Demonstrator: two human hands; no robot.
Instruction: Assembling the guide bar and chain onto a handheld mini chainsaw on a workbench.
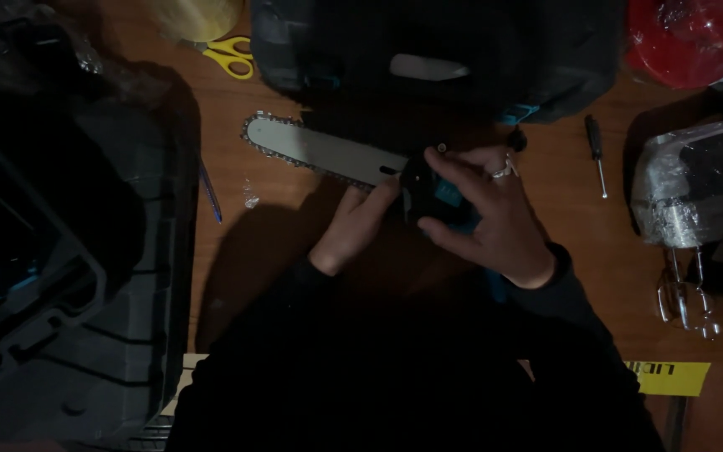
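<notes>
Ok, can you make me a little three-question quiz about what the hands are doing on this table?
1. True or false: the guide bar with its chain points toward the yellow scissors side of the wooden table.
2. Which hand wears a ring? A) left hand B) right hand C) neither
3. Fill in: the thin tool lying apart, right of the hands, is a ____.

Key
1. True: the bar sticks out to the left from the small chainsaw that both hands grip.
2. B, a ring shows on one finger.
3. Screwdriver, beside the plastic-wrapped hand mixer.
</notes>
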